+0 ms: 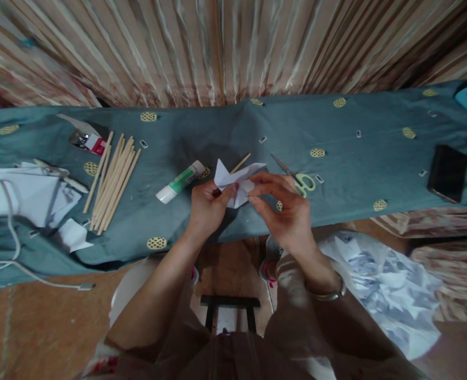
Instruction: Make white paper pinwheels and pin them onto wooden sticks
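While I sit at the edge of the table (376, 158) with its grey-green cloth, I keep the folded white paper piece (237, 182) lifted just above the cloth between both hands, so that I can get at its folds from either side. My left hand (207, 207) grasps it from the left and below, thumb laid on the paper's lower left flap to pin it steady. My right hand (287, 208) comes in from the right, its fingertips (257, 192) pinched on the paper's right edge; something thin may sit between them, but I cannot tell what. A wooden stick (240, 163) pokes out from behind the paper toward the far side, touching it or tucked into it; I cannot tell which.

The paper lies between my two hands, right at my fingertips, near the table's near edge and straight in front of me.

The glue stick (180, 182) lies capped on its side just left of my left hand, close for reaching. The scissors (299, 178) rest just beyond my right hand, handles toward me. A bundle of wooden sticks (112, 179) lies well off to the left, beside a pile of white paper (27, 195). A dark phone (447, 173) sits well apart on the right. Paper scraps (384, 285) lie below the table on my right.
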{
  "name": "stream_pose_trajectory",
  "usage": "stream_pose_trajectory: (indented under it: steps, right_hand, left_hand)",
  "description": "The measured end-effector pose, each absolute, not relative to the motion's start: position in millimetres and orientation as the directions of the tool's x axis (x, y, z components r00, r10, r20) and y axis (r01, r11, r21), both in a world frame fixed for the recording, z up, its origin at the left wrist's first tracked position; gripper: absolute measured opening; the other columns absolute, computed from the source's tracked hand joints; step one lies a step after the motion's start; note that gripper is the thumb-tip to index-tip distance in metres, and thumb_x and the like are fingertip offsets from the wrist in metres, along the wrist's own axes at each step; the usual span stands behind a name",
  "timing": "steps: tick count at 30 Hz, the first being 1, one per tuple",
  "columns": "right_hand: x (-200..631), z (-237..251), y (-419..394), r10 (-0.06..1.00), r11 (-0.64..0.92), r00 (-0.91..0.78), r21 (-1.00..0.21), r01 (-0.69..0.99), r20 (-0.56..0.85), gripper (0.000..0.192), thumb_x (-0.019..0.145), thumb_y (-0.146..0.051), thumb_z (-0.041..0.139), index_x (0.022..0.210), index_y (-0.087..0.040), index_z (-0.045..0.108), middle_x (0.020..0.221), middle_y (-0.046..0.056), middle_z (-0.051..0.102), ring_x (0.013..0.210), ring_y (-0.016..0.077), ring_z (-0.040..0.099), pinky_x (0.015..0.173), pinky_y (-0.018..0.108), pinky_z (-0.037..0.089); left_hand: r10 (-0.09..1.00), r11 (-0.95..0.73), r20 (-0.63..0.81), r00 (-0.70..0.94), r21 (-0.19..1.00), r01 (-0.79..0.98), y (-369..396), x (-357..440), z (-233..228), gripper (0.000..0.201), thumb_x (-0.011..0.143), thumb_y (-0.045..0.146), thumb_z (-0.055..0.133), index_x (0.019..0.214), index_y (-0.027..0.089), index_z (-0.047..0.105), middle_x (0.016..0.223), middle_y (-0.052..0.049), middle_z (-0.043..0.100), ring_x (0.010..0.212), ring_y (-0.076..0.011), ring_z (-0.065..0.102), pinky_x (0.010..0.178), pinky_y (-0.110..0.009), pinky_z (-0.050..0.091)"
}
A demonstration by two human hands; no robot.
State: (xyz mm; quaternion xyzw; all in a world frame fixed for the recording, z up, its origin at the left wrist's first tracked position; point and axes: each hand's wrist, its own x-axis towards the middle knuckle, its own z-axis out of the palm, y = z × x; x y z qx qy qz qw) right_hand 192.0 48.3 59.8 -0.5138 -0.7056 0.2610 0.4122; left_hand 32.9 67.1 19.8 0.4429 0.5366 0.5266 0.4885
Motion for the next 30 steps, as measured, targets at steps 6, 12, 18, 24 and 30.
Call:
stream_pose_trajectory:
  steps: [6, 12, 18, 24, 30]
  right_hand:
    - [189.3, 51.1, 53.2, 0.941, 0.335, -0.131, -0.789, 0.515, 0.313, 0.004, 0.086, -0.024, 0.064, 0.084, -0.023, 0.067, 0.148, 0.004, 0.046, 0.145, 0.0266, 0.032, 0.119, 0.048, 0.028]
    - [190.6, 47.0, 58.0, 0.961, 0.277, -0.116, -0.863, 0.422, 0.251, 0.003, 0.085, -0.023, 0.066, 0.084, -0.025, 0.068, 0.146, 0.002, 0.048, 0.138, 0.0269, 0.044, 0.117, 0.051, 0.033]
    - [190.3, 43.2, 59.3, 0.956, 0.294, -0.125, -0.876, 0.383, 0.266, 0.002, 0.085, -0.025, 0.067, 0.085, -0.025, 0.068, 0.144, 0.001, 0.050, 0.142, 0.0268, 0.038, 0.118, 0.051, 0.031]
    - [191.2, 41.1, 59.4, 0.957, 0.288, -0.150, -0.866, 0.409, 0.248, 0.009, 0.086, -0.033, 0.067, 0.086, -0.024, 0.068, 0.145, 0.005, 0.050, 0.140, 0.0289, 0.041, 0.117, 0.050, 0.033]
    - [190.8, 40.7, 59.2, 0.961, 0.273, -0.148, -0.879, 0.391, 0.232, 0.010, 0.086, -0.033, 0.066, 0.086, -0.023, 0.068, 0.145, 0.007, 0.050, 0.140, 0.0283, 0.041, 0.117, 0.048, 0.033]
  left_hand:
    - [0.990, 0.105, -0.118, -0.081, 0.982, -0.155, 65.2, 40.3, 30.0, 0.024, 0.064, 0.041, 0.081, 0.072, 0.019, 0.076, 0.069, -0.001, 0.073, 0.062, -0.0153, 0.060, 0.060, -0.026, 0.047]
    - [0.987, 0.142, -0.156, -0.044, 0.964, -0.225, 62.6, 40.6, 30.9, 0.027, 0.062, 0.042, 0.083, 0.075, 0.019, 0.076, 0.073, -0.002, 0.074, 0.066, -0.0164, 0.064, 0.065, -0.029, 0.051]
    - [0.987, 0.135, -0.152, -0.055, 0.961, -0.242, 60.8, 39.6, 31.0, 0.027, 0.063, 0.042, 0.083, 0.075, 0.020, 0.076, 0.073, -0.001, 0.075, 0.065, -0.0151, 0.064, 0.064, -0.027, 0.051]
    - [0.986, 0.143, -0.158, -0.051, 0.962, -0.233, 59.8, 38.9, 30.9, 0.026, 0.064, 0.041, 0.083, 0.075, 0.019, 0.076, 0.073, -0.002, 0.075, 0.066, -0.0156, 0.065, 0.065, -0.028, 0.052]
    - [0.985, 0.149, -0.163, -0.052, 0.965, -0.216, 59.3, 37.3, 30.0, 0.025, 0.066, 0.040, 0.082, 0.078, 0.019, 0.077, 0.076, -0.002, 0.075, 0.065, -0.0147, 0.064, 0.062, -0.027, 0.050]
